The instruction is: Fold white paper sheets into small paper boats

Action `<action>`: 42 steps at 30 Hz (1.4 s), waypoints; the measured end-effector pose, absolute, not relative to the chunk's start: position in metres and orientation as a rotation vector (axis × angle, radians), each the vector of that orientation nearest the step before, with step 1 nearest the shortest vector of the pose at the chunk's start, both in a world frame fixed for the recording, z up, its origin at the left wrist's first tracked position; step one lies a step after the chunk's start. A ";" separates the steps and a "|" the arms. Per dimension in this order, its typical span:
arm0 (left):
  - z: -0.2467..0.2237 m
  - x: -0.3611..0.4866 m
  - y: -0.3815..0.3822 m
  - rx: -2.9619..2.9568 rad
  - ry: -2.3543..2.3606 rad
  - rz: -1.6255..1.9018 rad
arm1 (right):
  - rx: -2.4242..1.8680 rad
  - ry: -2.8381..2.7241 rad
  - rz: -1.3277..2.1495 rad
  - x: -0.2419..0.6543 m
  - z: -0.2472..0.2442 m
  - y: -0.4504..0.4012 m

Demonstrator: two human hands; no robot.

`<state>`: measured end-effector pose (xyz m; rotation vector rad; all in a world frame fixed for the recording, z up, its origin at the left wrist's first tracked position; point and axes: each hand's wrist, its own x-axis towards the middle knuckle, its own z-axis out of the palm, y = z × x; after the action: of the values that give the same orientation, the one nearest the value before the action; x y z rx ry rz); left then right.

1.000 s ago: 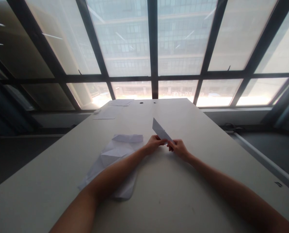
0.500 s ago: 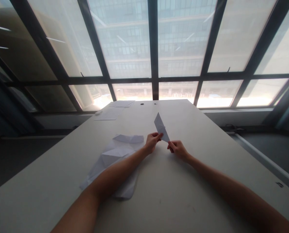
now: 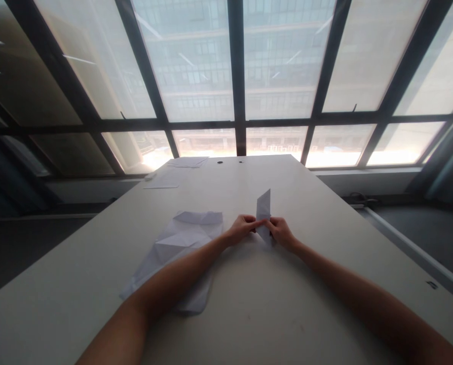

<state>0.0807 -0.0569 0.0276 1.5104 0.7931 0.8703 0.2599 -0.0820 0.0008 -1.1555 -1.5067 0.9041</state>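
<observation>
Between my hands, a narrow piece of folded white paper (image 3: 263, 205) stands upright just above the table, its slanted tip pointing away from me. My left hand (image 3: 244, 227) pinches it from the left at mid-length. From the right, my right hand (image 3: 280, 232) grips the same spot, and the fingertips of both hands meet there. The paper's lower end pokes out below the fingers. A creased white sheet (image 3: 186, 230) lies on the table to the left, partly covered by my left forearm.
The white table (image 3: 272, 304) runs away from me toward tall windows. More flat paper sheets (image 3: 163, 179) lie at its far left. Two small dark holes (image 3: 220, 162) sit near the far edge. A small dark mark (image 3: 431, 285) is at the right edge.
The folded paper has turned from leaning left to nearly upright and shifted right. My right hand has moved from its lower corner up to the middle, beside my left.
</observation>
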 end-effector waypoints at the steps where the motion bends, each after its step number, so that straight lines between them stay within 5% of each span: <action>1: 0.027 0.081 -0.057 1.508 0.797 0.872 | -1.151 -1.522 0.921 0.261 0.001 -0.083; 22: 0.014 0.075 -0.028 1.073 0.779 1.207 | -1.129 -1.792 1.365 0.269 0.022 -0.094; 29: 0.021 0.074 -0.043 1.267 0.668 0.824 | -1.141 -1.655 1.254 0.262 0.010 -0.090; 42: 0.019 0.088 -0.051 1.512 0.805 0.966 | -1.309 -1.476 0.858 0.257 0.007 -0.083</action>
<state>0.0876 -0.0514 0.0186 1.5119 0.8048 0.9655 0.2568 -0.0826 0.0066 -1.3094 -1.4763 0.8579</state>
